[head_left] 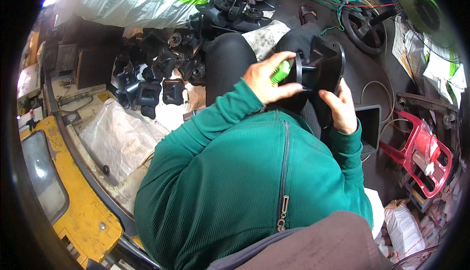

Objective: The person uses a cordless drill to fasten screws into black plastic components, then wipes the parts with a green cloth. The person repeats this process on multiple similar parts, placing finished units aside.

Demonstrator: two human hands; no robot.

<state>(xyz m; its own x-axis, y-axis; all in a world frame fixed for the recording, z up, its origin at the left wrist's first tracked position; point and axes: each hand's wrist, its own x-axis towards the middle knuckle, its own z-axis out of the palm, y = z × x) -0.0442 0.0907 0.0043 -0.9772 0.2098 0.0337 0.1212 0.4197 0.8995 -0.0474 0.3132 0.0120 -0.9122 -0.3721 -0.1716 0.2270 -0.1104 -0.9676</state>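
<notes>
Hands at work on a black part [327,63], seen from above. The left hand [264,80] approaches from the left: forefinger and thumb stand well apart, their tips at the upper and lower edge of the part's round flange, while a green handle [280,72] lies within the grasp, between forefinger and thumb. How far the remaining left fingers are curled cannot be told. The right hand [344,113] closes on the part's lower right side, thumb in front, fingers behind and largely hidden. The part itself sits between the two hands, just beyond the right thumb tip, with its broad plate turned toward the right.

Surroundings: left of the left fingers, and well apart from them, a heap of black pieces [148,93]; beyond the fingertips, farther from the body, a second pile [235,12], with a white sack [127,5] to its left. Just right of the right fingers, a dark bin [379,129]; farther right, a red chair [409,145]. Beyond the right fingers, a round base [367,29] and, farther to the right, a fan [427,12].
</notes>
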